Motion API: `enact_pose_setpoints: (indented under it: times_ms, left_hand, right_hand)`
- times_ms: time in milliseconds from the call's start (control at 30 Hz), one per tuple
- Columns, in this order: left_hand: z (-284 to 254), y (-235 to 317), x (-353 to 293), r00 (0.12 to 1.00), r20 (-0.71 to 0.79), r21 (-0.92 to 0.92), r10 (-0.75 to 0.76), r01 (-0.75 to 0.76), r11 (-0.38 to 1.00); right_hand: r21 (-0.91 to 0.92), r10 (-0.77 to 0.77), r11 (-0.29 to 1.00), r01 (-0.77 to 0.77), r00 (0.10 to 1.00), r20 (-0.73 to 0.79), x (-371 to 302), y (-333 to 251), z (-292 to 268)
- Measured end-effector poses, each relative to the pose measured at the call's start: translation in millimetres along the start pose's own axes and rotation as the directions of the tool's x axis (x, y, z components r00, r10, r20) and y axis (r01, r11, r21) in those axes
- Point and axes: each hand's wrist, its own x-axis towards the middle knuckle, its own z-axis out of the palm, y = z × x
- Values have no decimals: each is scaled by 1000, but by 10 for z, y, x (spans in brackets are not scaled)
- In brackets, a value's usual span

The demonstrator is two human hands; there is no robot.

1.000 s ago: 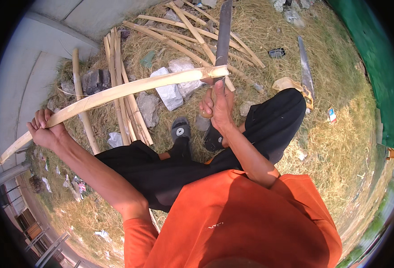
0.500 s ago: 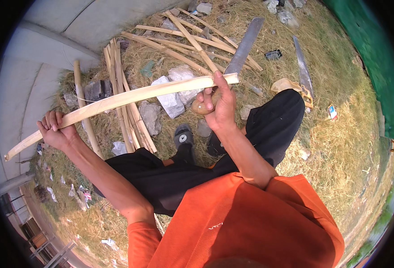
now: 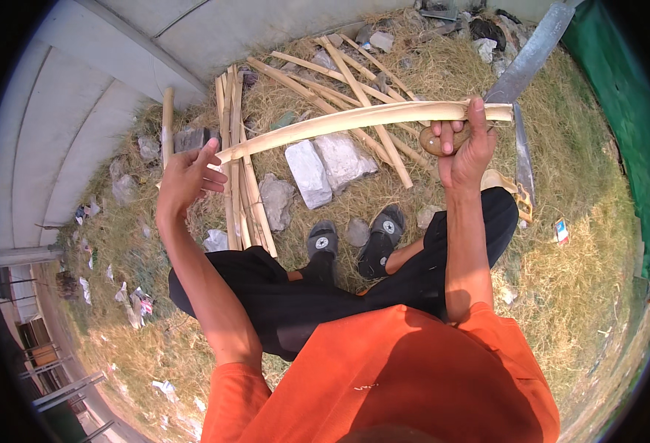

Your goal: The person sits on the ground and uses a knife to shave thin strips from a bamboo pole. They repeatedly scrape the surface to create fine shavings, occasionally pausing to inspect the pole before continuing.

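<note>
A long, pale split-wood strip (image 3: pixel 332 125) runs across in front of me, slightly bowed. My right hand (image 3: pixel 464 151) grips its right end with thumb and fingers. The same hand holds the round wooden handle (image 3: pixel 434 143) of a machete, whose broad grey blade (image 3: pixel 535 52) points up and away to the right. At the strip's left part is my left hand (image 3: pixel 185 177), thumb and fingers spread apart, the strip passing between them without a closed grip. The strip's left end is mostly hidden behind that hand.
Several wooden strips (image 3: pixel 250 196) lie on dry grass ahead, some crossed. Pale stone blocks (image 3: pixel 309 174) sit before my feet. A handsaw (image 3: pixel 523 159) with a yellow handle lies at right. A grey wall (image 3: pixel 118 66) bounds the far left, green sheeting (image 3: pixel 620 125) the right.
My right hand has moved right with the strip and machete, the blade swinging outward. My left hand has loosened from its grip and slid along the strip, fingers now spread.
</note>
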Motion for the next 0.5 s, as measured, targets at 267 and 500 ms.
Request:
enact_pose_setpoints:
  times_ms: [267,500]
  left_hand:
    - [633,847,-36,432,403,-330,807,-754,568]
    - [-105,942,-7,406,-500,-459,765,-873,164]
  right_hand:
    - [-114,-97,982,151,919,382,379,-284,1002]
    - [-258,-19,962,84,969,247,55,-110,954]
